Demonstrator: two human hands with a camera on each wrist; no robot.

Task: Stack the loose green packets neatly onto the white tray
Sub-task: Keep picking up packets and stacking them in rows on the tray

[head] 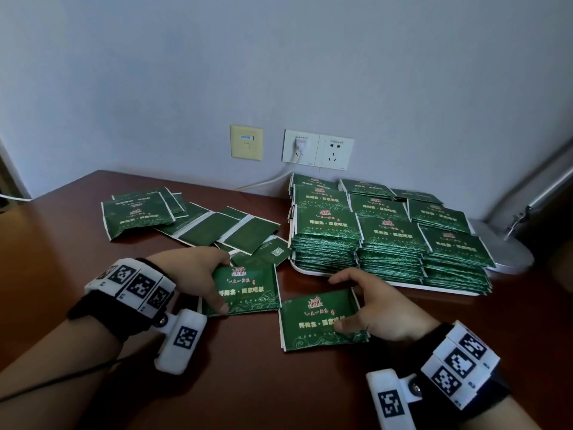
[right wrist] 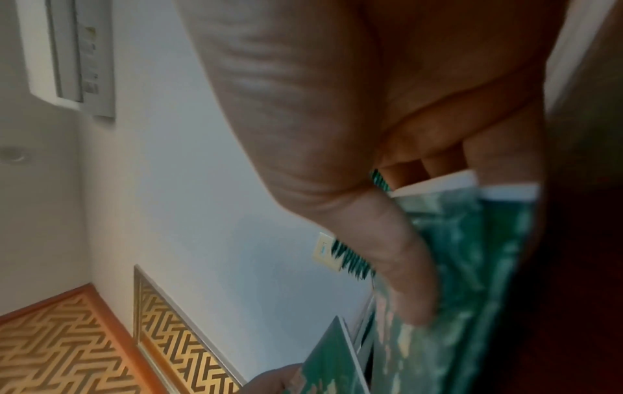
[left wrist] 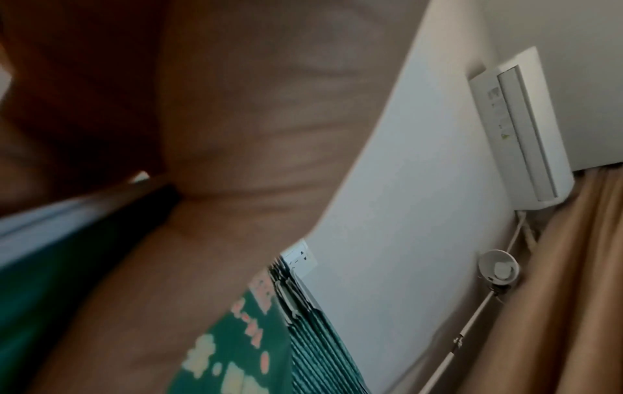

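My left hand (head: pixel 198 274) grips a green packet (head: pixel 248 290) by its left edge, thumb on its printed face, just above the brown table. My right hand (head: pixel 369 308) holds a small stack of green packets (head: pixel 316 321) by its right side, thumb on top. In the right wrist view the thumb (right wrist: pixel 397 256) presses on that stack (right wrist: pixel 472 266). The left wrist view shows the palm (left wrist: pixel 253 133) over its packet (left wrist: pixel 242 354). The white tray (head: pixel 313 273) at the right carries tall piles of green packets (head: pixel 387 234). Several loose packets (head: pixel 192 218) lie spread at the back left.
Wall sockets (head: pixel 316 148) with a plugged-in white cable (head: pixel 266 181) sit behind the table. A silver lamp base (head: pixel 508 252) stands right of the tray. The brown table (head: pixel 279 383) stretches toward me in front of my hands.
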